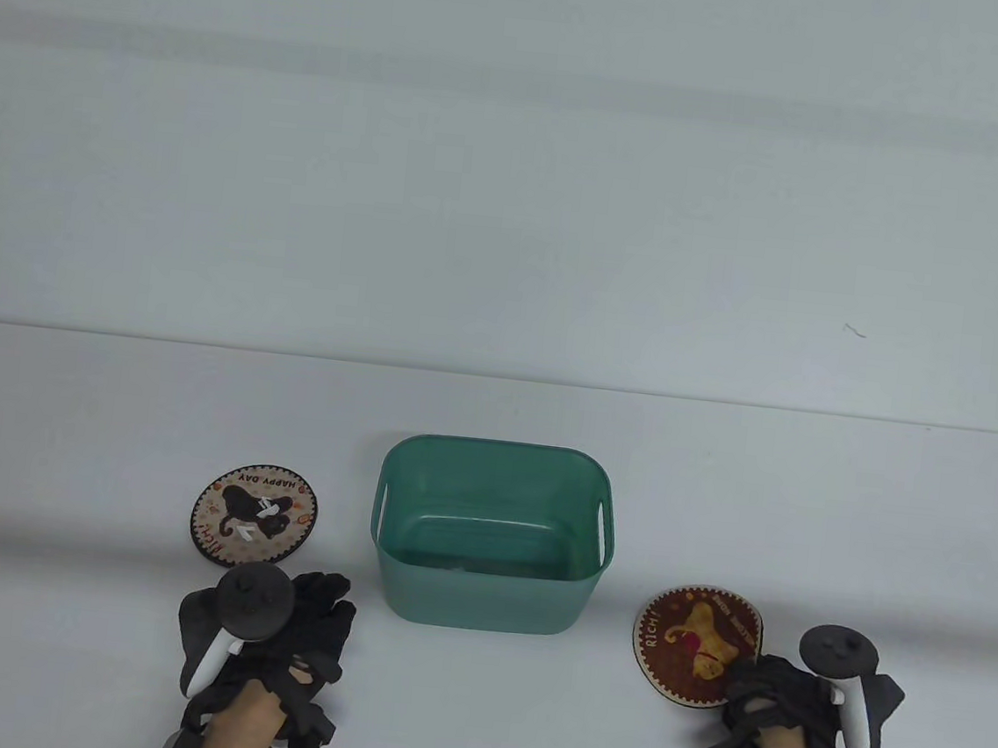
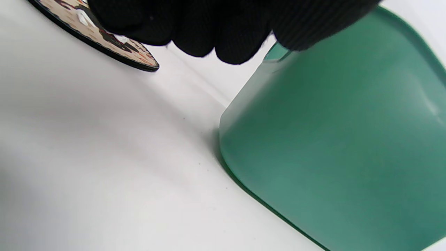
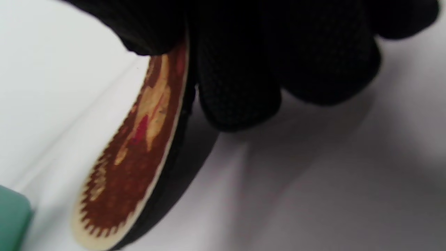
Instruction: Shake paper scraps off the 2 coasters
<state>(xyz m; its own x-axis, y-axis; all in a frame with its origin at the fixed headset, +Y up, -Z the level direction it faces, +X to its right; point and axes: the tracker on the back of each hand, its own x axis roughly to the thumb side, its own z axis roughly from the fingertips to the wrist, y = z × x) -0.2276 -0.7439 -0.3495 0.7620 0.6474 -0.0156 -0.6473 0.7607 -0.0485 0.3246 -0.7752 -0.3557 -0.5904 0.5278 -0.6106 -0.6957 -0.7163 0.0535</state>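
A cream coaster with a black cat (image 1: 254, 514) lies flat on the table left of the bin, with small white paper scraps (image 1: 264, 510) on its picture. My left hand (image 1: 322, 606) hovers just in front of it, fingers loosely curled and holding nothing; in the left wrist view its fingers (image 2: 209, 35) hang over the coaster's edge (image 2: 136, 52). A dark red coaster (image 1: 696, 643) sits right of the bin. My right hand (image 1: 747, 680) pinches its near edge. In the right wrist view the red coaster (image 3: 139, 146) is tilted up off the table, thumb above and fingers (image 3: 244, 87) below.
A green plastic bin (image 1: 486, 598) with handle slots stands open-topped between the two coasters, also seen as the bin (image 2: 331, 139) and a bin corner (image 3: 10, 216). The white table (image 1: 108, 407) ends at a back edge behind the bin, with a pale wall beyond.
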